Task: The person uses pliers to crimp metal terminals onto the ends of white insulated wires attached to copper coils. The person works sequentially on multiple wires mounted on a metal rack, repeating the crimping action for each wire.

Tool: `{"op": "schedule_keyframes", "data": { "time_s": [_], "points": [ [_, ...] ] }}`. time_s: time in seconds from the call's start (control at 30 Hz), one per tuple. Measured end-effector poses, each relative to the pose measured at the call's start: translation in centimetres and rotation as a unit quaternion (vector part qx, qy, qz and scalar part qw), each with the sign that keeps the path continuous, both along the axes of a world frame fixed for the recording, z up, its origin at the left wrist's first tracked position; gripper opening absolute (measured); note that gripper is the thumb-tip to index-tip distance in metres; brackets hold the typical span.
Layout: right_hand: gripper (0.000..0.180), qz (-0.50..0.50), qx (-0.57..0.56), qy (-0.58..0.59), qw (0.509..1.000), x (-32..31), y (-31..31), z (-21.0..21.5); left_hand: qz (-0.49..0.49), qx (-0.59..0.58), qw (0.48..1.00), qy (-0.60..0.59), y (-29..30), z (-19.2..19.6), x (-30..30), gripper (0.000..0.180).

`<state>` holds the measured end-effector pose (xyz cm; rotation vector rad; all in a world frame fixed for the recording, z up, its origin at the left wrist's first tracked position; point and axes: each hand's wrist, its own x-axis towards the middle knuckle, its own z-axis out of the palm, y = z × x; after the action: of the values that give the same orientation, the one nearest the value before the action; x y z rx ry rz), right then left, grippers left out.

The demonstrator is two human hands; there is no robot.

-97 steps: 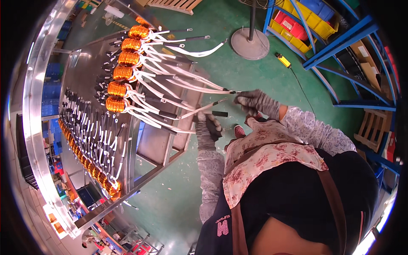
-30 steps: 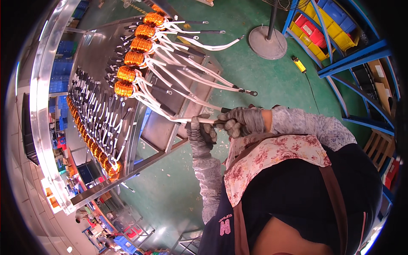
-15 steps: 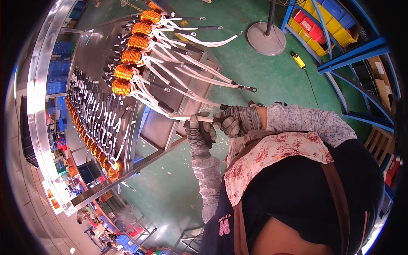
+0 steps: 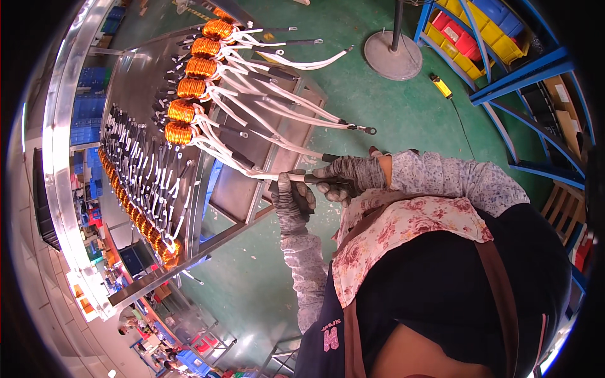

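My left hand (image 4: 293, 200), in a grey glove, is closed around a white cable (image 4: 275, 176) near its end. Close to its right, my gloved right hand (image 4: 350, 176) grips a black sleeve (image 4: 312, 179) on that cable; the cable's tip is hidden by the fingers. The cable runs back to the nearest of several copper-wound coils (image 4: 178, 133) standing in a row. Other white leads (image 4: 296, 112) hang out from the coils, some with black sleeves and ring terminals (image 4: 370, 131). One sleeved lead reaches just above my right hand.
The coils stand on a metal rack (image 4: 217, 223) at the left, with a long second row of smaller-looking coils (image 4: 140, 217) behind. A round-based pole (image 4: 394, 60) stands on the green floor. A blue shelf frame (image 4: 523, 85) with yellow bins (image 4: 469, 66) is at right.
Both hands have shifted slightly left. More of the black sleeve now shows between them, and the fingers of my right hand have changed position on it.
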<state>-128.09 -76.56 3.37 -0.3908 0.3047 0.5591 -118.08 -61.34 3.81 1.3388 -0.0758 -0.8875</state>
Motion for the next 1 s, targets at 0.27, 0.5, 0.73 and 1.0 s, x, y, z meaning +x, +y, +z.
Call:
{"op": "schedule_keyframes", "data": {
  "time_s": [0.27, 0.5, 0.73, 1.0],
  "points": [
    [0.028, -0.008, -0.246, -0.067, 0.967, 0.5, -0.1, -0.9, 0.002, 0.113, 0.992, -0.063, 0.8, 1.4, -1.7, 0.024],
    [0.034, -0.263, -0.707, -0.393, 0.526, 0.0, -1.5, 3.0, -0.124, 0.132, 0.978, -0.106, -2.5, 4.0, -4.0, 0.026],
    [0.023, -0.4, -0.396, -0.189, 0.805, -3.2, -6.4, 4.5, -0.192, 0.074, 0.976, -0.065, -6.6, 2.2, -5.5, 0.022],
    [0.031, -0.194, -0.301, -0.062, 0.932, -8.9, -10.8, -0.4, -0.047, 0.033, 0.995, 0.083, -9.2, -4.5, -2.7, 0.03]
  ]
}}
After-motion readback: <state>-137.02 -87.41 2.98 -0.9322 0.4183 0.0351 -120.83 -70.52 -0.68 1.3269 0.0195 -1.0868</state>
